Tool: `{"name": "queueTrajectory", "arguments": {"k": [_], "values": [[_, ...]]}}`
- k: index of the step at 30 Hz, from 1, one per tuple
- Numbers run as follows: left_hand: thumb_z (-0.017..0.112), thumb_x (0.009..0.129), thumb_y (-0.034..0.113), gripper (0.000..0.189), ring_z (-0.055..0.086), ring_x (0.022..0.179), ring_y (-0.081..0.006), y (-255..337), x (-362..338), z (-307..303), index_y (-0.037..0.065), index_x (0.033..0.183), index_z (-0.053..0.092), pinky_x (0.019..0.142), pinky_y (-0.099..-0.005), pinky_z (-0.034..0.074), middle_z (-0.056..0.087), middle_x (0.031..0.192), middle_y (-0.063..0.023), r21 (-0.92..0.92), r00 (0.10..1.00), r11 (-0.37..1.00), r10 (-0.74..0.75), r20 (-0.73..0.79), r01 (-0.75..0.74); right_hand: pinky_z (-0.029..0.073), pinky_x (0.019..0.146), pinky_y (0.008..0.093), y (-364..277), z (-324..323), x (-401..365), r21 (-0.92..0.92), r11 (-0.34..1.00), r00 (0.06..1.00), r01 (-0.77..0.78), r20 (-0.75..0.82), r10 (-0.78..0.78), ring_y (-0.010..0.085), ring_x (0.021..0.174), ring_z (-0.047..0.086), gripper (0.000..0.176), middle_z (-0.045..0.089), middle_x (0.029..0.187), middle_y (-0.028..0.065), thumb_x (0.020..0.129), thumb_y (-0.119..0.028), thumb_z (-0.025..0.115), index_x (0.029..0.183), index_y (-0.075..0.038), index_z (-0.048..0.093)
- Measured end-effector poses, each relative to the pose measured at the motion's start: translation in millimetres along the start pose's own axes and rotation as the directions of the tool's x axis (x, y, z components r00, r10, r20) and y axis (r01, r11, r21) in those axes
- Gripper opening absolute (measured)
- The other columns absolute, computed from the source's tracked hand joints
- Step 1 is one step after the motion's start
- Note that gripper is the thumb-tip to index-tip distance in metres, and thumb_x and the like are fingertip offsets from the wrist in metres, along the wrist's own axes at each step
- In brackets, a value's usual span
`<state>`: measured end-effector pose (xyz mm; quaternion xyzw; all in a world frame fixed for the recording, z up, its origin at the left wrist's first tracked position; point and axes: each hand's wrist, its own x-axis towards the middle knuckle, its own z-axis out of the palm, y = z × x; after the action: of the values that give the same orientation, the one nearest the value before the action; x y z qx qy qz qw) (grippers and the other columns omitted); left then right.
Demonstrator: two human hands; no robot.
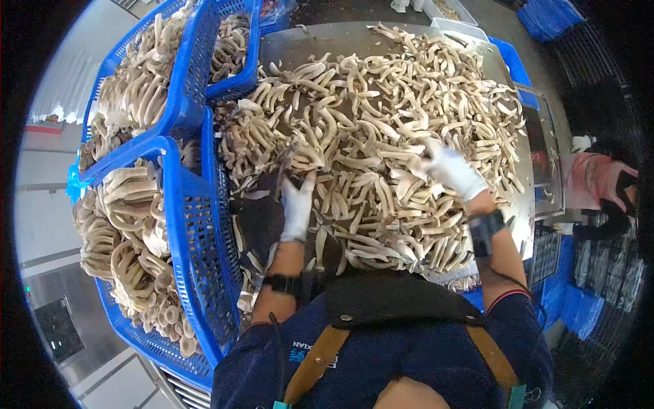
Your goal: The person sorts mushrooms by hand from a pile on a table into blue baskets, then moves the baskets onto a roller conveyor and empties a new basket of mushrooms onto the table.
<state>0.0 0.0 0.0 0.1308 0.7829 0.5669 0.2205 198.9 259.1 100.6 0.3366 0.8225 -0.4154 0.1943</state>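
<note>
My left hand, in a white glove, grips a cluster of mushrooms with thumb and fingers around its lower end. Beside it, at the left of the metal table, lie more clustered mushrooms with dark caps. My right hand, also gloved in white, reaches over a wide spread of loose, pale mushrooms. Its fingers are smeared by motion, and I cannot tell whether they hold a mushroom. Both wrists wear black bands.
Blue baskets heaped with mushroom clusters stand along the left, one near and one farther back. Past the table's far right corner are a blue crate and a white tub. Another person is at the right.
</note>
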Motion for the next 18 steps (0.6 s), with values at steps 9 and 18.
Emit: {"name": "queueTrajectory", "arguments": {"k": [9,18], "values": [[0.075,0.073,0.022,0.081,0.047,0.123,-0.0349,13.3,103.8,68.4,0.001,0.140,0.034,0.105,-0.0397,0.036,0.046,0.134,-0.0236,0.277,0.987,0.958,0.111,-0.120,-0.074,0.048,0.083,0.0357,15.2,-2.3,-9.1,-0.370,0.834,0.764,0.410,-0.361,-0.535,0.0340,0.094,0.060,0.035,0.064,0.094,0.0199,0.087,-0.014,0.052,0.120,-0.003,0.053],[0.062,0.083,0.004,0.056,0.063,0.085,-0.0162,66.7,-4.8,41.4,0.005,0.135,0.041,0.074,-0.0278,0.055,0.064,0.101,-0.0086,0.593,0.311,-0.758,0.514,0.799,-0.270,0.041,0.092,0.0417,-36.3,36.3,-17.2,0.246,0.851,0.777,0.464,-0.575,-0.258,0.0333,0.104,0.051,0.059,0.049,0.122,0.0217,0.082,-0.016,0.062,0.134,-0.002,0.038]]}}
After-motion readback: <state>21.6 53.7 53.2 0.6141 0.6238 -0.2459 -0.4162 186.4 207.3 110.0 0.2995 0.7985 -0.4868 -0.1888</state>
